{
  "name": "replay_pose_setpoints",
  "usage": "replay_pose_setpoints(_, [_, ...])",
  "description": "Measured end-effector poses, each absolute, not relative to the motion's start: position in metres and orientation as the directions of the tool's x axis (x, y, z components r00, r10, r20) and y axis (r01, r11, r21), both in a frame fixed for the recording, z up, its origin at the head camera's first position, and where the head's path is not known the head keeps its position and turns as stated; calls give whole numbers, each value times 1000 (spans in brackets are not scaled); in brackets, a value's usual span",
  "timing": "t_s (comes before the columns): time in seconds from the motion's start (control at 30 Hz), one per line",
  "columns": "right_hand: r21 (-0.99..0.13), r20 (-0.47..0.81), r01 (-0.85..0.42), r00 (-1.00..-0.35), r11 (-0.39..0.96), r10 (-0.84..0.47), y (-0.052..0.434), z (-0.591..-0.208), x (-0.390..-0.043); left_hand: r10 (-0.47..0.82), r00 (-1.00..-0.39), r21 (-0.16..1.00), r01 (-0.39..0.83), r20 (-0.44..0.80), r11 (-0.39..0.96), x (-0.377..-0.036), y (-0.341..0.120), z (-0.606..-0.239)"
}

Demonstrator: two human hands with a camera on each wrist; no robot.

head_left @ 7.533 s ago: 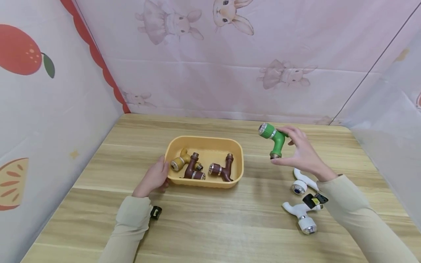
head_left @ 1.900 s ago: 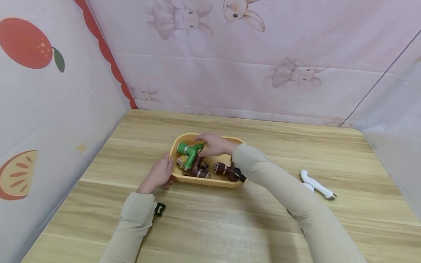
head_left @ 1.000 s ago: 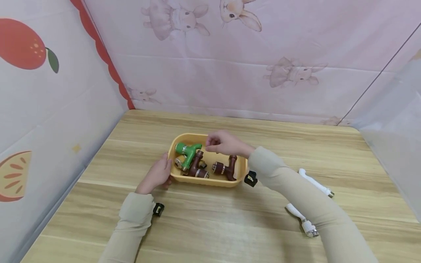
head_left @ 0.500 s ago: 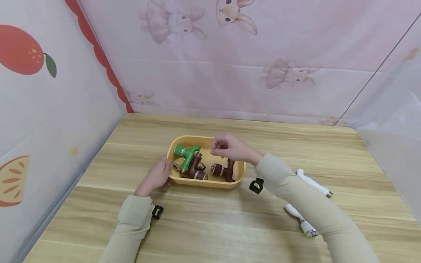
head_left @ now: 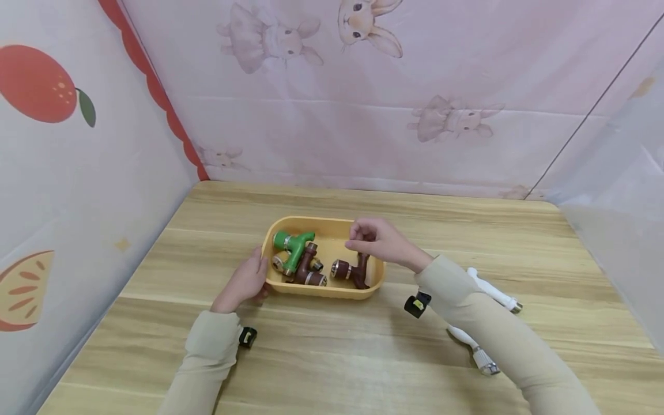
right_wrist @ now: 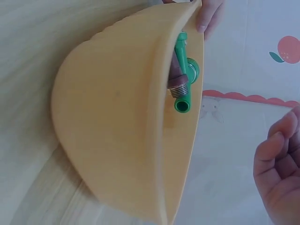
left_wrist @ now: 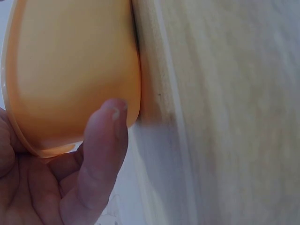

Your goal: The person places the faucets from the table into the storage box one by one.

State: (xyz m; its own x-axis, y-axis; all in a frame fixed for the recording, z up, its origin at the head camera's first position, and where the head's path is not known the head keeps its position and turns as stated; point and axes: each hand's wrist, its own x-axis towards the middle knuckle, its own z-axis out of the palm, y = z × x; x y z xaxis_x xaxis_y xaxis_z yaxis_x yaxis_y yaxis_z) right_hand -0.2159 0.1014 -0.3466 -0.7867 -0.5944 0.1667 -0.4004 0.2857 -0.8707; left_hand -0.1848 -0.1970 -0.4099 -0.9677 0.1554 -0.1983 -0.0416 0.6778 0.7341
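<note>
Head view: yellow tray (head_left: 376, 271) sits mid-counter (head_left: 332, 346), holding a green tap (head_left: 291, 246) at its left end, lying over a yellow-brown tap (head_left: 280, 262) and a dark brown tap (head_left: 307, 270); another brown tap (head_left: 353, 270) lies at the right end. Left hand (head_left: 242, 283) grips the tray's left end, fingers curled round the rim. Right hand (head_left: 381, 242) hovers over the tray's right half, fingers loosely curled, holding nothing. Two white taps (head_left: 493, 288) lie on the counter right of the tray, partly behind the right sleeve (head_left: 498, 340). Left wrist view: thumb (left_wrist: 101, 154) pressed against the tray's outer wall (left_wrist: 70, 70), counter alongside. Right wrist view: tray (right_wrist: 112, 126) seen from outside, green tap (right_wrist: 185, 72) showing above the rim, right-hand fingers (right_wrist: 279, 159) relaxed and empty, left fingertips (right_wrist: 208, 16) on the far rim.
</note>
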Motion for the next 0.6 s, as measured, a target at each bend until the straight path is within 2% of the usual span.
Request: replay_pose_setpoints(0.6, [-883,157,-359,-832,301,-531,145,-359,-197,164,-971,742,-22,-177,670,-184,-194,-411])
